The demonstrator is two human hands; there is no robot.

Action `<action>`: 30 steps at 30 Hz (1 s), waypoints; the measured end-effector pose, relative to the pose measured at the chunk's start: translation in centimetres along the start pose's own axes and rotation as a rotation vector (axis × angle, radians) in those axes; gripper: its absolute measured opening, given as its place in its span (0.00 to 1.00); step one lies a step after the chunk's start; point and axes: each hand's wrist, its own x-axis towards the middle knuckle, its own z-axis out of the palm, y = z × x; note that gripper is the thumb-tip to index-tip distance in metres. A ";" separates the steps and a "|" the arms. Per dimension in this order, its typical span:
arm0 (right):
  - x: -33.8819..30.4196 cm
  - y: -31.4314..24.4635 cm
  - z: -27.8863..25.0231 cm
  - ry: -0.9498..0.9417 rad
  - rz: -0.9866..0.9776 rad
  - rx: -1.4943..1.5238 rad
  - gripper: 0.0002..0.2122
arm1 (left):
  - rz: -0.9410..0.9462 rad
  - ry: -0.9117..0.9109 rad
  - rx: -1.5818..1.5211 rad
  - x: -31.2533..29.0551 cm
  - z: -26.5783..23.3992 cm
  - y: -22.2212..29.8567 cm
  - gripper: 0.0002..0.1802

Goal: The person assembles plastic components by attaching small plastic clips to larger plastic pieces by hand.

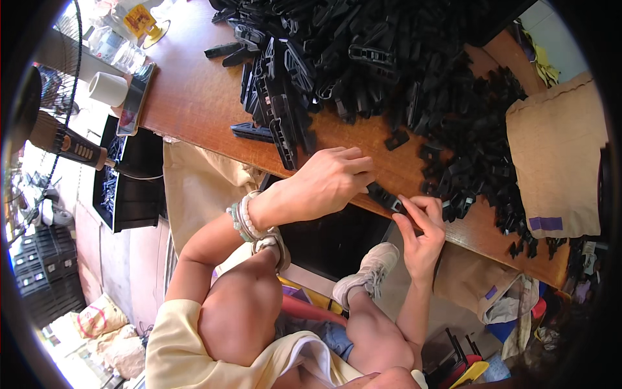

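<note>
A small black plastic part is held between my two hands, just over the front edge of the wooden table. My left hand is closed at its left end, back of the hand up, so its fingertips are mostly hidden. At the other end, my right hand pinches the part between thumb and fingers. Beyond the hands lies a big heap of long black plastic pieces. Smaller black plastic pieces are spread to the right of it. One flat black piece rests near the table edge, left of my hands.
The wooden table spans the far side. A tan cloth cover hangs at right. A white paper roll and a fan stand at left, near a black bin. Stacked black crates sit lower left.
</note>
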 end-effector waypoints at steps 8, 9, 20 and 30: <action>0.3 -1.2 2.5 0.041 -0.056 0.003 0.15 | -0.020 0.026 0.002 -1.3 -0.3 0.7 0.17; 0.0 -1.0 2.4 0.039 -0.072 0.011 0.12 | -0.019 0.005 0.008 -1.7 -0.5 1.1 0.19; -0.6 1.0 -1.0 0.401 0.002 -0.072 0.06 | -0.313 0.124 0.678 -5.8 -5.9 1.6 0.28; 1.8 0.5 -0.4 0.267 -0.215 -0.684 0.08 | -0.206 0.299 -0.255 -2.9 0.3 3.0 0.23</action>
